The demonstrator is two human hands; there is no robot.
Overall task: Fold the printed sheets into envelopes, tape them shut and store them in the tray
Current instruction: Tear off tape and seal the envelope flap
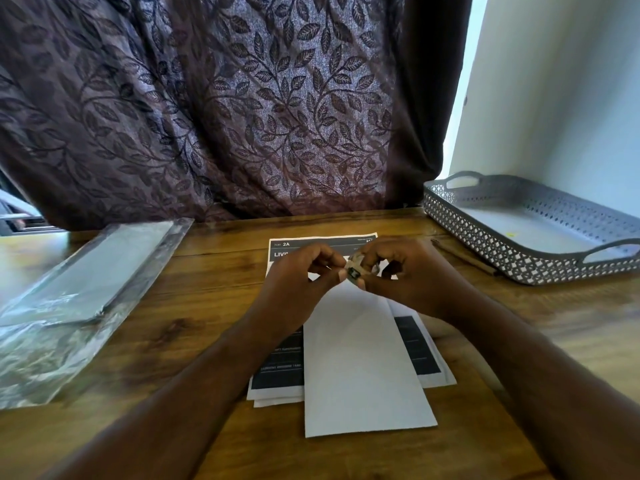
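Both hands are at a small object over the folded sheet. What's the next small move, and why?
Probably pull a short strip free. The left hand and right hand both pinch what looks like a tape roll above the folded sheet, which shows no tape yet; the tray holds no envelope.

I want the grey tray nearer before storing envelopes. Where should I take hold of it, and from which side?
Hook fingers through the near handle of the tray, coming from the near right. It arches above the rim with an open slot, while the low lattice walls give little to pinch. The left hand and right hand pinch a small object, so probably set that down first.
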